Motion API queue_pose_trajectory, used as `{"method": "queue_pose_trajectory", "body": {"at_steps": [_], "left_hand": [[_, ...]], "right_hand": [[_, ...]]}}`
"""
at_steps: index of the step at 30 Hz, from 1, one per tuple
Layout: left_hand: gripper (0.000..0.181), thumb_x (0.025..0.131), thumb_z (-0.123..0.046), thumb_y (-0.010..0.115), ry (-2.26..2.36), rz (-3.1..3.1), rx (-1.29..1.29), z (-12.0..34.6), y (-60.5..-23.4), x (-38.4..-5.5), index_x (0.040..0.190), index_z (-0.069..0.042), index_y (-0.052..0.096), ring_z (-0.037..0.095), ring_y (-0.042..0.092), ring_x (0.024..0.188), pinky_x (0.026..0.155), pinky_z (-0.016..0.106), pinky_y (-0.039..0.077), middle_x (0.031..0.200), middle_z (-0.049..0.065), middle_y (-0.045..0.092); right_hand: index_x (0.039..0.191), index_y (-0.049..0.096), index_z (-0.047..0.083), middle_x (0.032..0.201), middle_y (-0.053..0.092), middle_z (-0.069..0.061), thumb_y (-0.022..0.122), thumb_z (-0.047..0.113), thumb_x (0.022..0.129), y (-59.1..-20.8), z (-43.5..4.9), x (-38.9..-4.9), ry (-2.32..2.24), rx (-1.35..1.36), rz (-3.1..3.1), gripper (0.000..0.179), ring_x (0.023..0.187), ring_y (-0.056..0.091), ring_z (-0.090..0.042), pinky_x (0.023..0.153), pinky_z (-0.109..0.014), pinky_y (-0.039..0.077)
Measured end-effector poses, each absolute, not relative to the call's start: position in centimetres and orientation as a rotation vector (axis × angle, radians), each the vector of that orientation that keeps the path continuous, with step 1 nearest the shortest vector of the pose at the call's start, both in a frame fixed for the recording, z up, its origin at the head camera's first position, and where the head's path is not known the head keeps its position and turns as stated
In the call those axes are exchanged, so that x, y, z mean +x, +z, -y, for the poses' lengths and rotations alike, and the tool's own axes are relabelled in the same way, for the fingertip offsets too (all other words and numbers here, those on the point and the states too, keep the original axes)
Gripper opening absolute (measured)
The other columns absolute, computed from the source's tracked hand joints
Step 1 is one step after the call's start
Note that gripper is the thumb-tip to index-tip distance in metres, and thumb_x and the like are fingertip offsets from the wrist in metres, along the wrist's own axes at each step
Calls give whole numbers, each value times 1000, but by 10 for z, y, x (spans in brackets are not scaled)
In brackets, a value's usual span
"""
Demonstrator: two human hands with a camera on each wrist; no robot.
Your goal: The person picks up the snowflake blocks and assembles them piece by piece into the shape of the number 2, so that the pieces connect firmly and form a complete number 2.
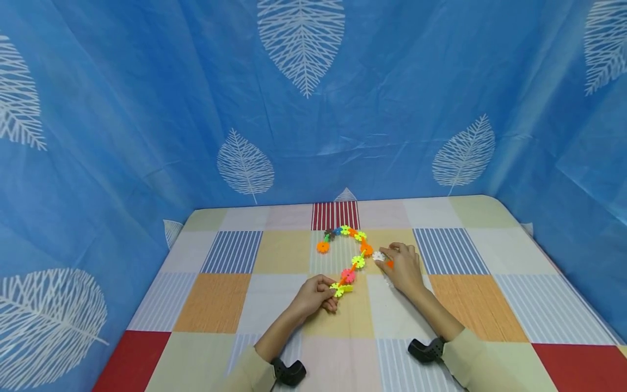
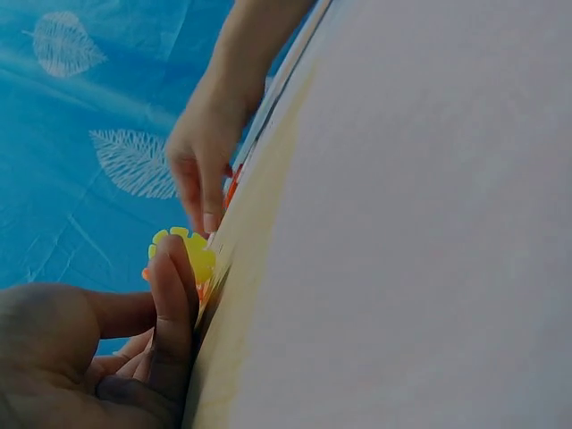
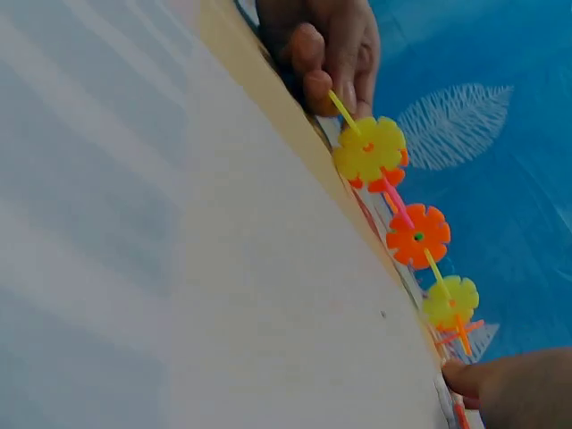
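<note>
A curved chain of interlocking flower discs (image 1: 358, 262) in yellow, orange, pink, blue and black lies on the patchwork cloth. At its near end, my left hand (image 1: 313, 295) pinches a yellow disc (image 2: 201, 259) between thumb and fingers. To the right of the chain, my right hand (image 1: 404, 268) reaches down with fingertips at a white flower disc (image 1: 378, 256) and appears to pinch its edge. Beside those fingers shows an orange piece (image 1: 389, 264), partly covered by the hand. In the right wrist view the thumb (image 3: 460, 377) hides most of this contact.
The patchwork cloth (image 1: 279, 305) covers the table. Behind it and at both sides hangs a blue curtain (image 1: 372, 136) with white leaf prints. Black wrist devices (image 1: 289, 373) sit on both forearms near the sleeves. An orange disc (image 1: 323, 247) forms the chain's far left end.
</note>
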State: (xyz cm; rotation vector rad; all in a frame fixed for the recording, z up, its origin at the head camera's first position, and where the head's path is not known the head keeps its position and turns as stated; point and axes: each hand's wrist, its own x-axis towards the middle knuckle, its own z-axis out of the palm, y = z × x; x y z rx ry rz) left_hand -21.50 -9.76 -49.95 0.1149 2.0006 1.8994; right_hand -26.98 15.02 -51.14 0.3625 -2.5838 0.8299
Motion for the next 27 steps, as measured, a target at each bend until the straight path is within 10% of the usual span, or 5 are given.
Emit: {"method": "queue_pose_trajectory", "body": {"at_steps": [10, 27], "left_hand": [[18, 92, 0, 52, 1867, -2016, 117, 98, -501, -216, 109, 5, 52, 14, 60, 53, 51, 25, 52, 70, 11, 64], [23, 93, 1, 50, 1928, -1968, 156, 99, -491, -214, 113, 12, 49, 12, 57, 53, 52, 22, 50, 73, 15, 64]], "right_hand": [[93, 62, 4, 76, 62, -6, 72, 11, 80, -507, -153, -259, 1456, 403, 2524, 17, 64, 58, -16, 56, -26, 49], [111, 45, -14, 78, 65, -25, 62, 2, 86, -500, -117, -218, 2507, 186, 2319, 34, 65, 66, -25, 66, -38, 55]]}}
